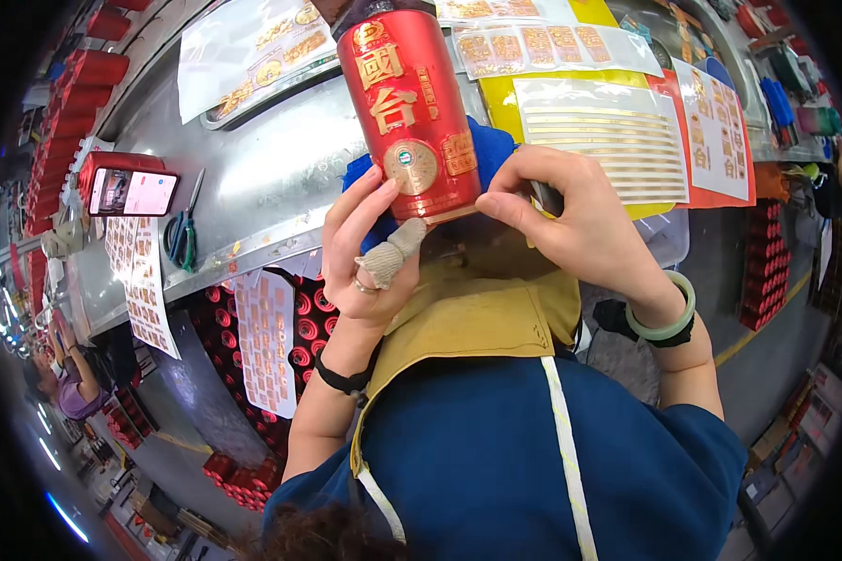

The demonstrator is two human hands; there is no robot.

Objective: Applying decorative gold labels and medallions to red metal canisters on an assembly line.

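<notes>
Red bottle (419, 117) w/ gold marks lies over blue cloth (493, 146). L hand (348, 257) holds its low end; can't tell if R hand (578, 213) grips. Prob. heavy, hard, slick, may break: best held round mid.

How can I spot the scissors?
Find the shiny metal table and look along it, left of the person's left hand. A phone with a lit screen is there, and the scissors lie just right of it. Unlike the flat phone and sticker sheet nearby, they have dark loop handles and slim pointed metal blades.
</notes>
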